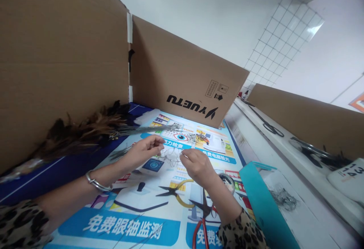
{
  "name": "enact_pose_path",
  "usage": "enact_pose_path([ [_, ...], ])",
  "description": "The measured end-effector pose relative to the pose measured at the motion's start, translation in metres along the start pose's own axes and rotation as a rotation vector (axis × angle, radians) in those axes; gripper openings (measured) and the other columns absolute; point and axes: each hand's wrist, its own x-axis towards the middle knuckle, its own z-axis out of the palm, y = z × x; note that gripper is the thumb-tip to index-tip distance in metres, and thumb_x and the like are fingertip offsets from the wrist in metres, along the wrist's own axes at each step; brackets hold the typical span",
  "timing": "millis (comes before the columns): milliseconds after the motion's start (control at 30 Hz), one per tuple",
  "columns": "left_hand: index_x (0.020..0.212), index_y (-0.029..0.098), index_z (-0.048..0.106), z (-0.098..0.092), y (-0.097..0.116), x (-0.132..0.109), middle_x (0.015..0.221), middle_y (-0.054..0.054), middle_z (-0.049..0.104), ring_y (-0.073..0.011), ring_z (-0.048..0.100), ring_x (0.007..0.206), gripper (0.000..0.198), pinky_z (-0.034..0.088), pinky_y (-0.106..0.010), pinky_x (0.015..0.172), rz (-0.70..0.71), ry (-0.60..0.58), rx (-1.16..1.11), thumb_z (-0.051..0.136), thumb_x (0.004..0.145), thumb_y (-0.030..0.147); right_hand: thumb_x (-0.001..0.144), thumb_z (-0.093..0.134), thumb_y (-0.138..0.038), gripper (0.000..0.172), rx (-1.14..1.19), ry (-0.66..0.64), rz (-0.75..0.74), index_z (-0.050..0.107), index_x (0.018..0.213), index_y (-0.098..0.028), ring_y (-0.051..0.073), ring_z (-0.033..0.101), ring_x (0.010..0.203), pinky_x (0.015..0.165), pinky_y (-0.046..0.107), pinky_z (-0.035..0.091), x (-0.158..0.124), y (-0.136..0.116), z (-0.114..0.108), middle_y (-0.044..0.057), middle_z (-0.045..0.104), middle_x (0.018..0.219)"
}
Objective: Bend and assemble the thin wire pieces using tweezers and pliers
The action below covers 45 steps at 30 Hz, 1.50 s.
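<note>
My left hand (145, 150) and my right hand (196, 165) are held close together above a printed poster (136, 222) that covers the table. Both pinch a thin piece of wire (170, 154) that runs between their fingertips. A silver bangle (95, 182) sits on my left wrist, and both sleeves are leopard print. Directly below my hands lie yellow-handled pliers (176, 194) and red-handled scissors (202, 218).
A bundle of dark brown feathers (82, 131) on wire stems lies at the left against tall cardboard walls (182, 74). A teal tray (264, 207) holding small wire pieces stands at the right. Further right are black scissors (270, 127) on a white ledge and more feathers.
</note>
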Motion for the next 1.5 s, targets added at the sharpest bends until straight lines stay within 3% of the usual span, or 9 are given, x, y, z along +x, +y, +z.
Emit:
enact_pose_path([
  [167,0.107,0.019,0.048,0.003,-0.001,-0.01,0.091,-0.004,0.058,-0.0169,0.057,0.08,0.039,0.048,-0.028,0.066,0.015,-0.132,0.078,0.061,0.072,0.032,0.087,0.044,-0.011,0.017,0.032,0.012,0.014,0.057,0.097,-0.017,0.017,0.055,0.094,0.08,0.031,0.046,-0.001,0.0,0.004,0.008,0.062,0.098],
  [367,0.09,0.018,0.057,0.01,-0.01,-0.011,0.088,-0.004,0.06,-0.0159,0.056,0.077,0.017,0.046,-0.028,0.068,0.088,-0.064,0.131,0.054,0.075,0.027,0.086,0.044,-0.009,0.02,0.081,0.024,0.004,0.056,0.099,-0.018,0.017,0.055,0.096,0.081,0.03,0.046,-0.002,-0.004,0.007,0.007,0.062,0.1],
  [600,0.09,0.017,0.056,0.006,0.0,-0.014,0.081,-0.002,0.059,-0.015,0.056,0.074,0.017,0.046,-0.028,0.067,0.0,-0.027,-0.041,0.051,0.077,0.026,0.085,0.045,-0.008,0.02,0.08,0.029,-0.003,0.057,0.099,-0.017,0.017,0.055,0.096,0.081,0.03,0.046,-0.003,-0.005,0.011,0.007,0.062,0.1],
  [700,0.095,0.018,0.055,0.004,0.003,-0.016,0.088,-0.004,0.059,-0.017,0.056,0.081,0.022,0.047,-0.03,0.071,-0.005,-0.096,-0.061,0.051,0.077,0.03,0.085,0.045,-0.009,0.019,0.059,0.021,0.019,0.058,0.097,-0.017,0.016,0.055,0.094,0.08,0.03,0.046,-0.004,-0.006,0.014,0.007,0.062,0.099],
  [833,0.101,0.018,0.054,0.004,0.002,-0.019,0.099,-0.006,0.058,-0.018,0.057,0.082,0.034,0.048,-0.03,0.07,0.024,-0.208,0.116,0.059,0.071,0.033,0.085,0.045,-0.009,0.019,0.049,-0.021,0.045,0.058,0.095,-0.017,0.016,0.055,0.094,0.079,0.029,0.045,-0.006,-0.009,0.021,0.007,0.062,0.097],
  [1000,0.091,0.019,0.057,0.013,-0.006,-0.021,0.098,-0.005,0.058,-0.0181,0.056,0.082,0.027,0.048,-0.03,0.071,0.114,-0.115,0.313,0.06,0.068,0.032,0.086,0.044,-0.009,0.019,0.089,-0.075,0.046,0.058,0.096,-0.017,0.015,0.055,0.092,0.079,0.029,0.044,-0.009,-0.015,0.032,0.007,0.061,0.096],
  [1133,0.086,0.018,0.058,0.016,-0.012,-0.022,0.093,-0.004,0.06,-0.0166,0.057,0.08,0.016,0.047,-0.026,0.066,0.099,-0.062,0.345,0.052,0.072,0.024,0.087,0.044,-0.011,0.019,0.105,-0.067,0.033,0.058,0.097,-0.017,0.016,0.055,0.093,0.08,0.03,0.044,-0.011,-0.018,0.038,0.008,0.061,0.097],
  [1367,0.097,0.02,0.06,0.014,-0.017,-0.023,0.094,-0.003,0.065,-0.0175,0.059,0.086,0.025,0.046,-0.028,0.076,0.042,-0.07,0.319,0.046,0.076,0.023,0.089,0.043,-0.014,0.016,0.083,-0.078,0.011,0.058,0.096,-0.018,0.016,0.054,0.092,0.08,0.031,0.043,-0.018,-0.019,0.039,0.009,0.06,0.096],
  [1500,0.09,0.021,0.063,0.014,-0.021,-0.022,0.087,-0.001,0.067,-0.0176,0.06,0.081,0.022,0.046,-0.028,0.076,0.004,-0.091,0.322,0.045,0.077,0.025,0.088,0.046,-0.014,0.013,0.073,-0.104,0.01,0.057,0.093,-0.017,0.016,0.054,0.092,0.079,0.03,0.043,-0.023,-0.018,0.041,0.008,0.06,0.095],
])
